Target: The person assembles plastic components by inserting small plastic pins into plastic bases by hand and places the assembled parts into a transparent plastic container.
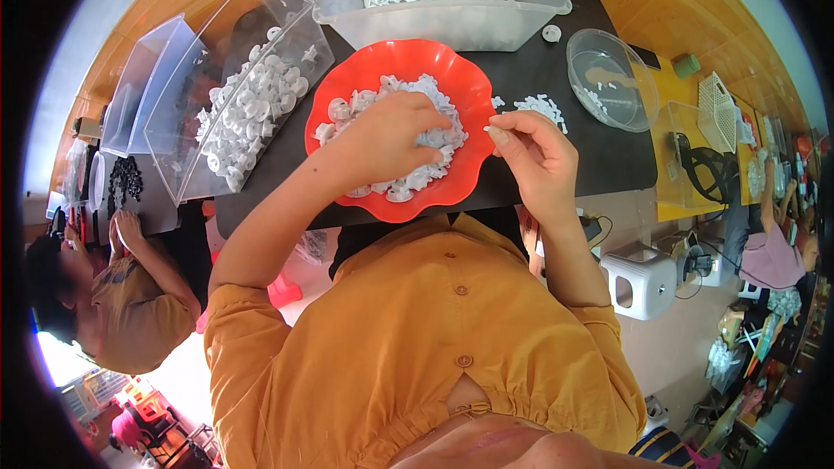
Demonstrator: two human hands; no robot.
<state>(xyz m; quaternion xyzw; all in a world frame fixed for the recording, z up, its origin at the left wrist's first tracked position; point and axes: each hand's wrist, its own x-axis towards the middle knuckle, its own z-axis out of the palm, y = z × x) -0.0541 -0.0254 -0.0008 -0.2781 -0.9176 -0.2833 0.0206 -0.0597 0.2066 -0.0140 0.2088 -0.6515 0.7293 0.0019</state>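
Note:
In front of me a red bowl (473,91) with a wavy rim holds many small white plastic parts (408,182). My left hand (395,135) reaches into it. Its thumb and fingers are spread apart over the parts, and some fingertips are hidden among them. By the bowl's right rim, my right hand (539,156) pinches a small white plastic piece (491,128) between thumb and index finger. Just beyond that hand lies a loose pile of small white pieces (543,108) on the dark table (608,165).
A clear bin (434,26) of white round parts stands behind the bowl, another tilted bin (174,139) to its left. At right sit a round clear dish (638,117) and a loose round part (552,33). A co-worker (130,295) works at left; a white stool (638,282) stands at right.

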